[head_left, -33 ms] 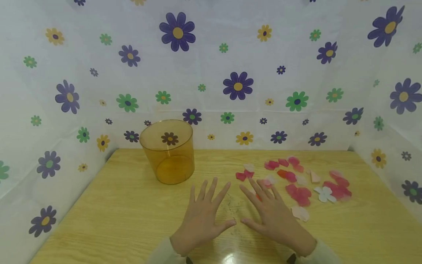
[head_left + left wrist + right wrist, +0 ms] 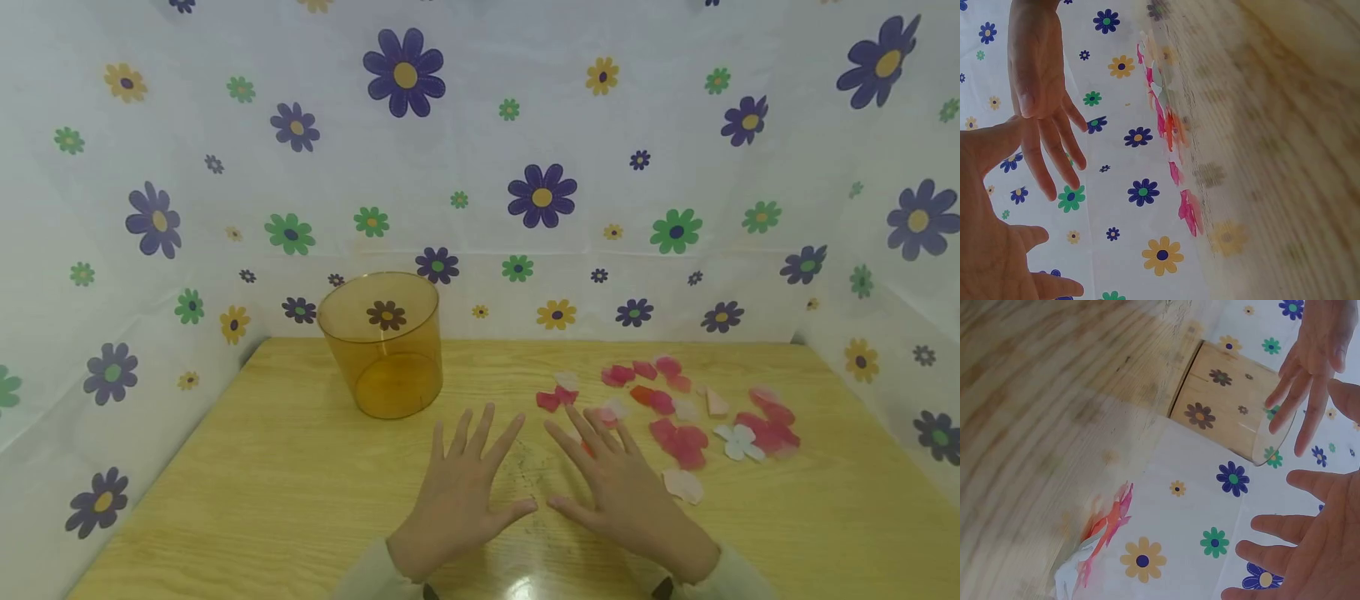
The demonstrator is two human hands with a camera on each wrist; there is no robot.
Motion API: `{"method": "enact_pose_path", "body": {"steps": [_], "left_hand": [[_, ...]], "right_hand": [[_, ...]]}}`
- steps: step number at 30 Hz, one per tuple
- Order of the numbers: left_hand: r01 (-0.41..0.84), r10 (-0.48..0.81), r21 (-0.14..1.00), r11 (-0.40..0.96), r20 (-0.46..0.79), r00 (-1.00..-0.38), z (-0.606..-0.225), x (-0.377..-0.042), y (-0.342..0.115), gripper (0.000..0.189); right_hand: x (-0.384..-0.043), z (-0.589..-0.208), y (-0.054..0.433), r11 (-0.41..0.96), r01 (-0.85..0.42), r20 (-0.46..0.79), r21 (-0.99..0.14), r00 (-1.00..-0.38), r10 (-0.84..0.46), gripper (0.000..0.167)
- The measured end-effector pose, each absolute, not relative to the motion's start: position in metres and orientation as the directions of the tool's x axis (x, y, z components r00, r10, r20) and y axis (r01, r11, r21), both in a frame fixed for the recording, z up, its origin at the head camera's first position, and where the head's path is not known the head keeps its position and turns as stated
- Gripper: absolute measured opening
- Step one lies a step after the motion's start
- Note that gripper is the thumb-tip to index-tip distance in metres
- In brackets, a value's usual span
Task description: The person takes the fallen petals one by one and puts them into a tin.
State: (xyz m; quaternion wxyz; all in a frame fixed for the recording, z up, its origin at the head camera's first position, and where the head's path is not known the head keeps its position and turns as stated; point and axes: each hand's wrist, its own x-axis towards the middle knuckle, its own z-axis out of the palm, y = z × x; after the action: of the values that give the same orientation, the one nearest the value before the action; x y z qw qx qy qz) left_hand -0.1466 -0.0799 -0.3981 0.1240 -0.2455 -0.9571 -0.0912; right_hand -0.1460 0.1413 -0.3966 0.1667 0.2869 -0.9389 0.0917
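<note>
Both hands hover above the table with fingers spread and palms down, holding nothing. My left hand (image 2: 461,500) is at the front centre, nearest to a clear amber bin (image 2: 397,387) that stands upright behind it. My right hand (image 2: 626,500) is just to its right, its fingertips in front of scattered petals (image 2: 678,442) in pink, red and white. A white flower-shaped petal piece (image 2: 738,442) lies among them. In the right wrist view the amber bin (image 2: 1222,406) appears beyond the hands, and petals (image 2: 1100,537) lie flat on the wood.
The wooden table (image 2: 247,483) has a light grain and a few dark marks near the middle. A white cloth (image 2: 480,150) printed with purple, green and yellow flowers hangs behind it and along both sides.
</note>
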Motion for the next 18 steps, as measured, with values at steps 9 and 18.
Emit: {"method": "enact_pose_path", "body": {"steps": [9, 18], "left_hand": [[0.491, 0.442, 0.117, 0.863, 0.291, -0.848, -0.3981, -0.1481, -0.0794, 0.088], [0.459, 0.413, 0.108, 0.882, 0.296, -0.861, -0.3982, -0.1524, -0.0833, 0.09]], "right_hand": [[-0.1474, -0.3964, 0.1416, 0.817, -0.574, 0.377, -0.05, -0.769, -0.517, 0.08], [-0.1487, -0.3985, 0.1397, 0.807, -0.585, 0.388, -0.082, -0.764, -0.515, 0.08]]}}
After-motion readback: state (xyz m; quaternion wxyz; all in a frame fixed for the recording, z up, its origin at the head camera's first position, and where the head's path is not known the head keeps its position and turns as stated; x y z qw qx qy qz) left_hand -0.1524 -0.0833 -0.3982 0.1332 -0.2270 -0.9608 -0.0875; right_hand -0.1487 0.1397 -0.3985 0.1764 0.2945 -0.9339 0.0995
